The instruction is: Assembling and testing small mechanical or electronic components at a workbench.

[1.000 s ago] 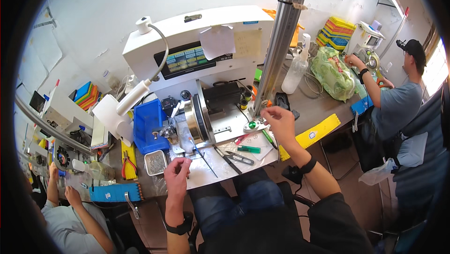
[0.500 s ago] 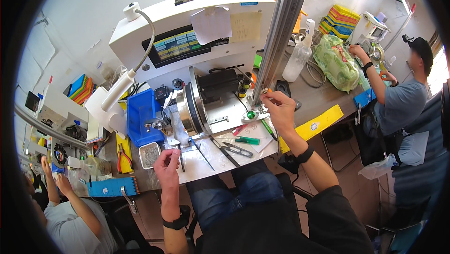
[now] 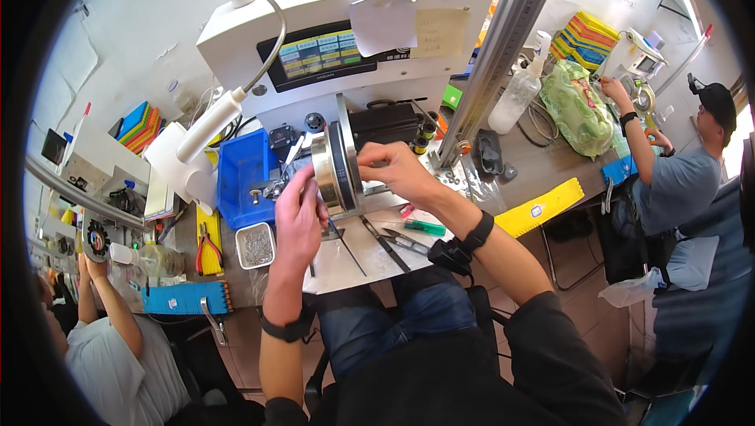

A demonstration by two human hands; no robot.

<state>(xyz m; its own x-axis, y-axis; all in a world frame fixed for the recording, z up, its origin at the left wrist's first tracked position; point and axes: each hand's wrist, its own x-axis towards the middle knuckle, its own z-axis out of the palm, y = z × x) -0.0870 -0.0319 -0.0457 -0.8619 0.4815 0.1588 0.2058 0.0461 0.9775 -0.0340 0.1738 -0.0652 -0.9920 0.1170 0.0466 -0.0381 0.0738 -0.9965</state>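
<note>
- Since the earlier frame, both of my hands have risen from the desk (image 3: 354,257) to the metal disc (image 3: 336,165) at frame center; the left hand was lower and clear of it before.
- Left hand (image 3: 297,218): I have it pressed against the lower left side of the disc, fingers loosely curled and touching the rim. I cannot tell whether they grip anything.
- Right hand (image 3: 395,170): I have it on the right face of the disc, fingers narrowly pinched at the hub. What they pinch is hidden.
- Disc location: center of the frame, standing upright on edge, mounted in front of the white machine housing (image 3: 346,29) with its screen (image 3: 330,53) in the upper center.
- Blue bin (image 3: 240,182): just left of the disc.
- Small metal tray (image 3: 255,245) of tiny parts: below the bin, beside my left hand.
- Green-handled tool (image 3: 425,227): lies on the desk below my right forearm; dark tools lie next to it.
- Red-handled pliers (image 3: 208,244): on a yellow pad, left of the tray.
- Yellow strip (image 3: 543,207): right of center, at the desk edge.
- Other people: one seated at upper right, another at lower left.
</note>
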